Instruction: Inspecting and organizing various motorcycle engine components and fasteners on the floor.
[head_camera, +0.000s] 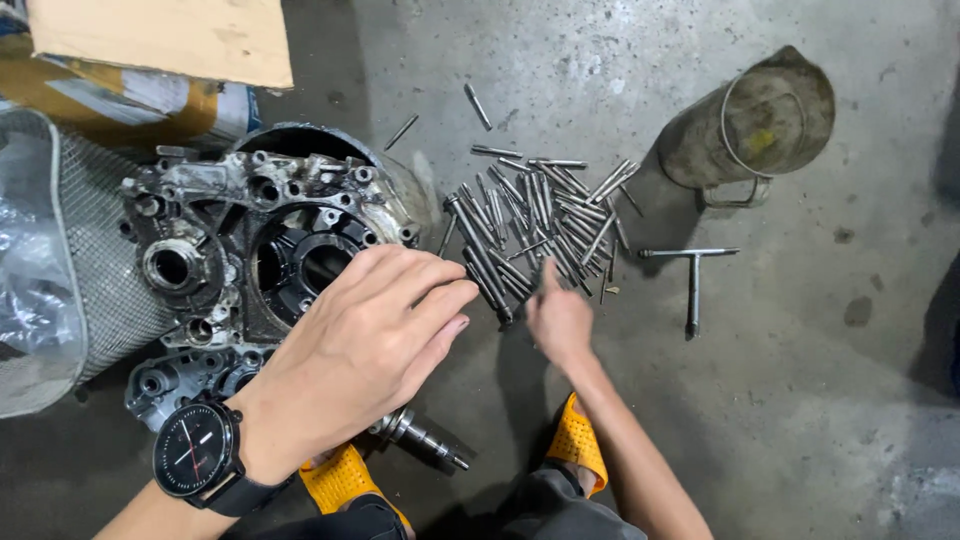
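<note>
Both hands were out over the concrete floor (800, 330). Fingers of the left hand (365, 335) lay straight and together, palm down, resting on the edge of the engine crankcase (250, 240); a black wristwatch (195, 450) sat on that wrist. The right hand (558, 318) reached into the pile of long steel bolts (540, 225), one finger pointing up among them; whether it gripped any bolt could not be told. These bolts were grey, slim and oily, heaped loosely just right of the crankcase, with a few strays above. A T-handle wrench (692, 275) lay beyond them, near a dented metal can (760, 125). Yellow sandals (578, 440) showed below.
</note>
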